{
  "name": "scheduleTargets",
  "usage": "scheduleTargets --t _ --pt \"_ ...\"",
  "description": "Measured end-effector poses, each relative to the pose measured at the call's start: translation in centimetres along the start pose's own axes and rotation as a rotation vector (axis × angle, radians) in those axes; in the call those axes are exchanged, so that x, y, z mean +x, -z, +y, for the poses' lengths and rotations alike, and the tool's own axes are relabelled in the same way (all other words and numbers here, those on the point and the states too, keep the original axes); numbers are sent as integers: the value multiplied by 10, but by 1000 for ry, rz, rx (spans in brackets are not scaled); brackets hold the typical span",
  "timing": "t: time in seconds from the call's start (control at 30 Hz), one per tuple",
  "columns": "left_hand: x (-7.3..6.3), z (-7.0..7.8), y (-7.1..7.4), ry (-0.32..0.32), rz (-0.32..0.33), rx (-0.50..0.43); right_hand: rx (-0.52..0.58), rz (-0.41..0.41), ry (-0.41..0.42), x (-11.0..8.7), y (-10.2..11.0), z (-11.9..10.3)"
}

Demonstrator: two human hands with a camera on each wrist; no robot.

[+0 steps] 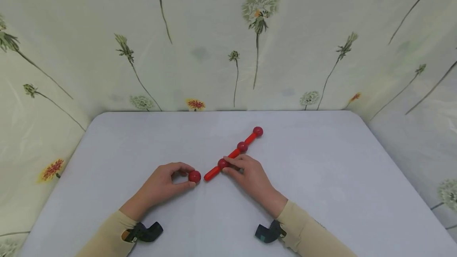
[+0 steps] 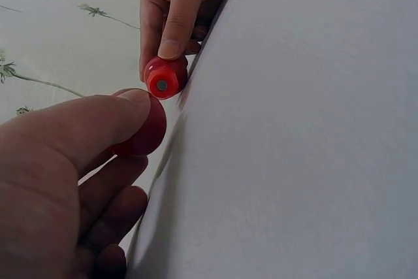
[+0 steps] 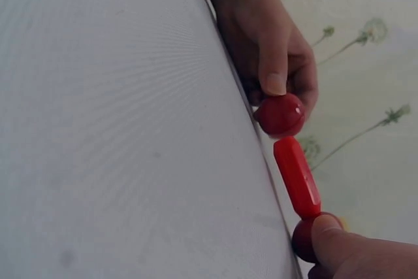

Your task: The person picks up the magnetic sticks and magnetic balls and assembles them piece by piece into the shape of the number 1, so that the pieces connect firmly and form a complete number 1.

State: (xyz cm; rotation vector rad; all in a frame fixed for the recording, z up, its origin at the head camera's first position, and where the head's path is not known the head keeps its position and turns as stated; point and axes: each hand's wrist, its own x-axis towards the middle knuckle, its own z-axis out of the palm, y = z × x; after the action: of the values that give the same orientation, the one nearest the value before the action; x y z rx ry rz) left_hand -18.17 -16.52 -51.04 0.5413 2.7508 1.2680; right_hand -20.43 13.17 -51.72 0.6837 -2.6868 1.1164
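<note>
My left hand (image 1: 162, 185) pinches a glossy red ball (image 1: 194, 176) between thumb and fingers, low at the table. To its right runs a slanting chain of red rods and balls. My right hand (image 1: 255, 179) pinches the chain's nearest ball (image 1: 223, 163). From that ball a red rod (image 1: 212, 174) sticks out toward the left ball, with a small gap between them. A grey disc (image 2: 161, 85) shows in the rod's end in the left wrist view. Farther along are another rod (image 1: 234, 154), a middle ball (image 1: 242, 146), a rod (image 1: 250, 138) and the far ball (image 1: 258, 131).
A white table (image 1: 321, 169) lies under both hands. Behind it and at its sides hangs pale cloth (image 1: 214, 23) printed with dandelions. Dark wrist cameras (image 1: 150, 232) sit at the cuffs of beige sleeves (image 1: 307, 229).
</note>
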Motion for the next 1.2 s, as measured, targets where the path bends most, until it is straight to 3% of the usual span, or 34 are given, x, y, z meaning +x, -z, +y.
scheduleTargets --t 0.2,0.47,0.67,0.93,1.2 --pt "1 -2 1 -88 3 28 1 12 15 0 0 0" --pt "1 -3 2 -136 -41 53 4 29 36 1 -1 1" --pt "-1 -4 3 -155 -55 58 4 20 20 1 -1 2" --pt "-1 -3 3 -106 -68 62 4 19 20 1 -1 1" --pt "0 -6 3 -174 -60 51 7 16 16 1 -1 1"
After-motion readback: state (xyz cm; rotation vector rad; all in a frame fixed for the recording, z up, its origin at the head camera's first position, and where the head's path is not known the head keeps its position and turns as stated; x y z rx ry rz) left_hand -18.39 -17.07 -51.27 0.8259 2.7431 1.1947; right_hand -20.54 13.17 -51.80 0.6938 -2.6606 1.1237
